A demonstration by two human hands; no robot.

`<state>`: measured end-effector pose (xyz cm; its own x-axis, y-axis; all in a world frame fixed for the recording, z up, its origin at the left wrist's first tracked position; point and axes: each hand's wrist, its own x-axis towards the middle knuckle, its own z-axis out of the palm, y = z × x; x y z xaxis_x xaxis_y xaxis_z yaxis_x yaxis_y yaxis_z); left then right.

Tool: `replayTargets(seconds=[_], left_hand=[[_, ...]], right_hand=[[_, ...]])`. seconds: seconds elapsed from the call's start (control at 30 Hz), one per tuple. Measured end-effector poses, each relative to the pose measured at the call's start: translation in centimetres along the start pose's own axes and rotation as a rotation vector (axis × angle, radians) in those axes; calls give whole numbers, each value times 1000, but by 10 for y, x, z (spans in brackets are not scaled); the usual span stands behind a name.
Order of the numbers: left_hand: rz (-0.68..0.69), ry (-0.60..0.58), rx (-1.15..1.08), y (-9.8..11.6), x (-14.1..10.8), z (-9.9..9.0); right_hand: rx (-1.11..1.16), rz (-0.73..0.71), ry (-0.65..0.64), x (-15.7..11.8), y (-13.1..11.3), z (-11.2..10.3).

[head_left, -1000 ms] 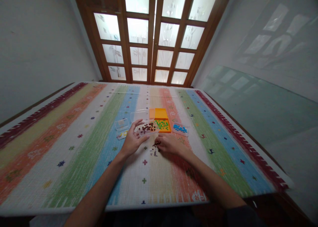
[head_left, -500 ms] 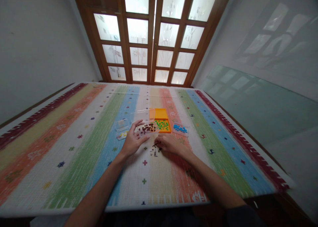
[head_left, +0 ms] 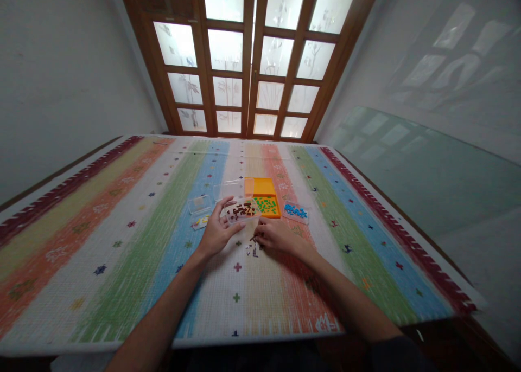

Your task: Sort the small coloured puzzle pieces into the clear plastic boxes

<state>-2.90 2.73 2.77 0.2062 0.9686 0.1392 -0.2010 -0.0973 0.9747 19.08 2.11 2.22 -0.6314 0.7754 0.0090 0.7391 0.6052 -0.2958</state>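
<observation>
Fingers point(head_left: 225, 200) of left hand point(head_left: 214, 234) spread wide around the left end of clear box point(head_left: 260, 216), centre of frame; thumb on the near side, other fingers at the left and far side, so box is gripped between them. Brown pieces point(head_left: 243, 210) scattered inside. Can't tell if box base touches the bench.

Right hand point(head_left: 277, 235) just right of centre, below the orange box point(head_left: 278, 208). Fingers drawn together, tips closed on a brown piece point(head_left: 254, 238) that pokes out leftward; remaining fingers curled, partly hidden. Small loose pieces point(head_left: 254, 250), dark and light, lie on the cloth just below the right fingertips; too small to make out.

Orange box stands open behind the hands, orange lid point(head_left: 264, 186) back, green pieces point(head_left: 266, 204) inside. Blue pieces point(head_left: 295, 211) in a clear container to the right of it. Yellow pieces point(head_left: 201, 220) in a small clear container left of the left hand. All on bench under striped cloth point(head_left: 163, 263). Wooden doors point(head_left: 247, 84), top of frame.
</observation>
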Motion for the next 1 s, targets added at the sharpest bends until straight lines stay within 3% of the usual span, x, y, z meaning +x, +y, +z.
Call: replayTargets(seconds=[0.3, 0.47, 0.67, 1.0], left_hand=[[14, 0, -4, -2, 0, 0], [16, -5, -14, -2, 1, 0], [20, -45, -3, -3, -1, 2], [36, -122, 1, -2, -6, 7]], right_hand=[[-78, -20, -21, -1, -1, -5], [129, -106, 69, -12, -2, -40], [161, -162, 242, -4, -9, -79], [76, -213, -8, 35, -14, -82]])
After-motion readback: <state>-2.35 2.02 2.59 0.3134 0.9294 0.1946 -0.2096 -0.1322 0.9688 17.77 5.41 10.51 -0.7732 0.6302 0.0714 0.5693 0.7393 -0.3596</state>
